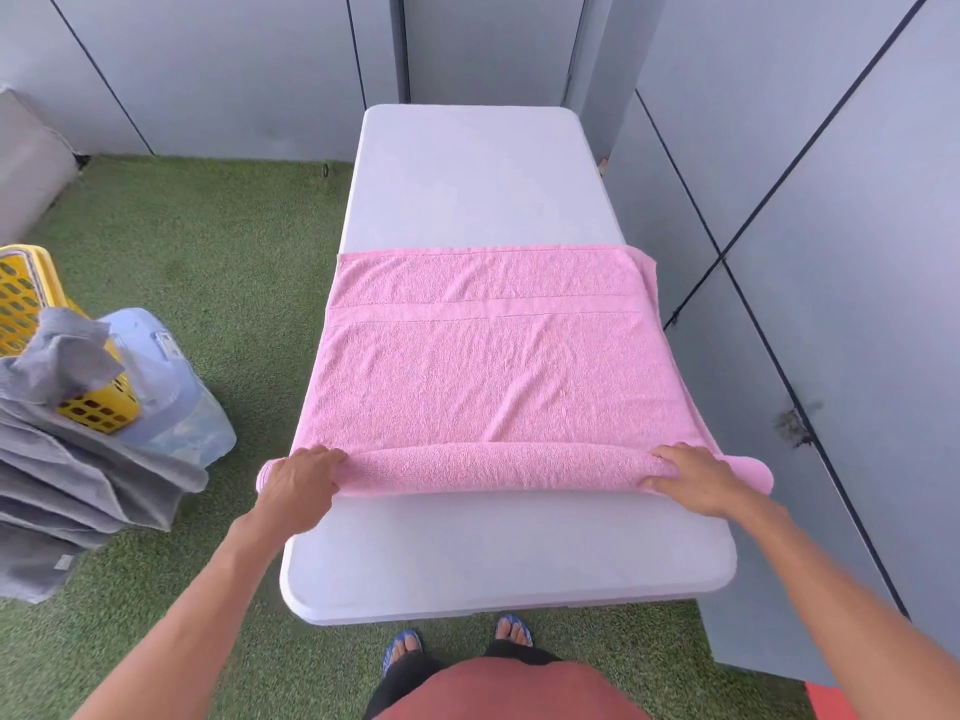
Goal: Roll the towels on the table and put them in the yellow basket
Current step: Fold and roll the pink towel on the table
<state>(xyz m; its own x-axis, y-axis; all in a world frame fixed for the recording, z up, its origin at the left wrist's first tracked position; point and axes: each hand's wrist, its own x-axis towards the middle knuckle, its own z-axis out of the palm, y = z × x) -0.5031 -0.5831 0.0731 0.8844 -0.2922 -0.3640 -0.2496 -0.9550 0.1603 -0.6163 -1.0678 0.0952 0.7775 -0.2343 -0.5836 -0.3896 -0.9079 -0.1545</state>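
A pink towel (493, 371) lies flat across the white table (483, 558), its near edge rolled into a thick tube. My left hand (298, 478) grips the roll's left end at the table's left edge. At the right end my right hand (693, 478) presses on the roll with fingers curled over it. Both ends of the roll stick out past my hands. The yellow basket (31, 309) stands on the ground at the far left, partly covered by grey cloth.
Grey towels (67, 459) are piled at the left beside the basket, over a clear plastic container (171, 402). Green artificial turf covers the ground. Grey wall panels (810, 252) run close along the table's right side and behind it.
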